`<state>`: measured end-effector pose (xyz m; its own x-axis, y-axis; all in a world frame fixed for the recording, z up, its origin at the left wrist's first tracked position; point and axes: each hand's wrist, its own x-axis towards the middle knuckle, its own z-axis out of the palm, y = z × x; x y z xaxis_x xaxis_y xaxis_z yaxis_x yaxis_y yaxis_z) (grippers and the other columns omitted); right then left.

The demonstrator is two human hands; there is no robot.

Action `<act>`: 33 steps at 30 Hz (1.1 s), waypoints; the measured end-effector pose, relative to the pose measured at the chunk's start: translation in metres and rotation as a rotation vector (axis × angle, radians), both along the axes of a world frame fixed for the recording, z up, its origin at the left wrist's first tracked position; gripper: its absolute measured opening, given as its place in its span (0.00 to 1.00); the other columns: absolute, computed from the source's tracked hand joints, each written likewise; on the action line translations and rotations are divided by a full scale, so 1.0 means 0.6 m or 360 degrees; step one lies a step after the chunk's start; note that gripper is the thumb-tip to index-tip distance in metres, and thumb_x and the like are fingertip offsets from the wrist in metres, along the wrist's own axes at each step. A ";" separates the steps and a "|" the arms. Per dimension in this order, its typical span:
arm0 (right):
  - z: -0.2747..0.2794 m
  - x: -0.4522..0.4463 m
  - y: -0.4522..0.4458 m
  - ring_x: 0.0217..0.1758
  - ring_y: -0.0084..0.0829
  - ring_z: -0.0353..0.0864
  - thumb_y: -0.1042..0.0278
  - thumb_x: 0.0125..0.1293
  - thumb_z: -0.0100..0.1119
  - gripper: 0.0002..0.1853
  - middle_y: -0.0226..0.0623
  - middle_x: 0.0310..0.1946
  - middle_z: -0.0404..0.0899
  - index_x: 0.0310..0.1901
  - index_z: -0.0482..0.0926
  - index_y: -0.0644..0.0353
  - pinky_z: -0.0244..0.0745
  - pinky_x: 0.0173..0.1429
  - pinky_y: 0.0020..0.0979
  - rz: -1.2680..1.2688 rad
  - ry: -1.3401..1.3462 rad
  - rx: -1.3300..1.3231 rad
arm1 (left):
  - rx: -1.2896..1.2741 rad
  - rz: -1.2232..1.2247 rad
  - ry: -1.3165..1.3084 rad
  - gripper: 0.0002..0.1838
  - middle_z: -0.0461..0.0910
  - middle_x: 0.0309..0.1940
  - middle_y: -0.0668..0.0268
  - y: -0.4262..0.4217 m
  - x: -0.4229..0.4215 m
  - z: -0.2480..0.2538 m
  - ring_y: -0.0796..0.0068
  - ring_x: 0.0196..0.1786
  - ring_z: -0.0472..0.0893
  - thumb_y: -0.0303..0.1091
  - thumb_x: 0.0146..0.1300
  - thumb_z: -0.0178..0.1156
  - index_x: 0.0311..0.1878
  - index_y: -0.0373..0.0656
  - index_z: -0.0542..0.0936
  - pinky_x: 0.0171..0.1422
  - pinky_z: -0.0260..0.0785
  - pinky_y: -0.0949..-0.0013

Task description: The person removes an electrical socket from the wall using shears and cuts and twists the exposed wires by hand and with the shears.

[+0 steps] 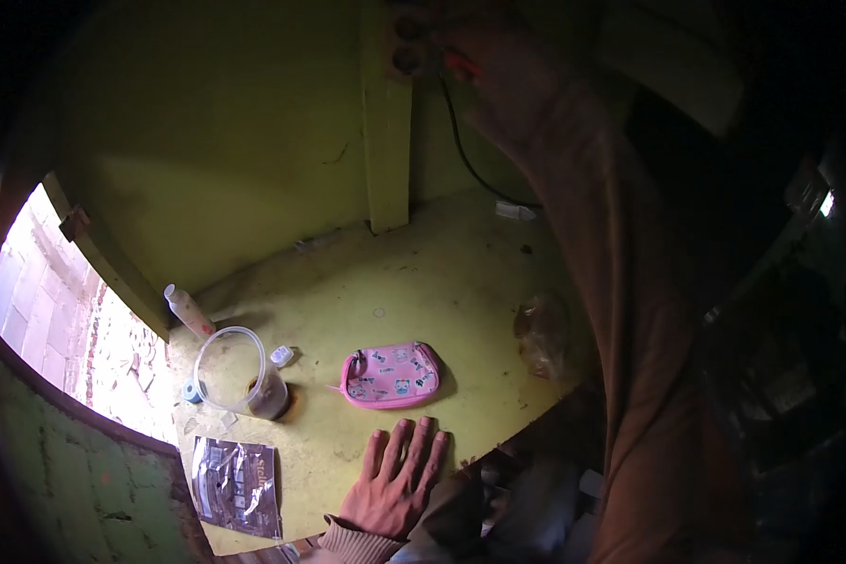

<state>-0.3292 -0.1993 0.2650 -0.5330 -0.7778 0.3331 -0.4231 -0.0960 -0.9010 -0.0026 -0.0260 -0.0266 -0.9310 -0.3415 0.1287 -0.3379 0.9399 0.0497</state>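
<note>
My left hand [392, 489] lies flat on the yellowish tabletop [470, 320], fingers stretched out and slightly apart. Just beyond its fingertips is a pink zip pouch [392, 374] with small printed figures. My right arm reaches up and away, and my right hand [512, 56] is in shadow at a wall socket [406, 47] on the wooden post. Its fingers look curled near a small orange-red piece [462, 64], which I cannot identify. A dark cable [456, 132] hangs from beside that hand toward the table.
To the left stand a white bottle [190, 312] and a clear plastic tub [271, 395] with dark contents. A small white item [283, 355] is beside the tub. A dark printed packet [237, 484] lies in front. A crumpled clear bag [542, 334] is at right, near the edge.
</note>
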 end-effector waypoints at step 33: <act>-0.059 -0.038 0.020 0.22 0.29 0.83 0.63 0.63 0.65 0.14 0.41 0.30 0.84 0.40 0.80 0.68 0.72 0.20 0.27 0.0244 0.0159 -0.0239 | -0.0010 0.0037 0.0189 0.35 0.57 0.76 0.55 0.007 -0.002 -0.010 0.51 0.75 0.61 0.38 0.67 0.47 0.78 0.47 0.56 0.79 0.49 0.46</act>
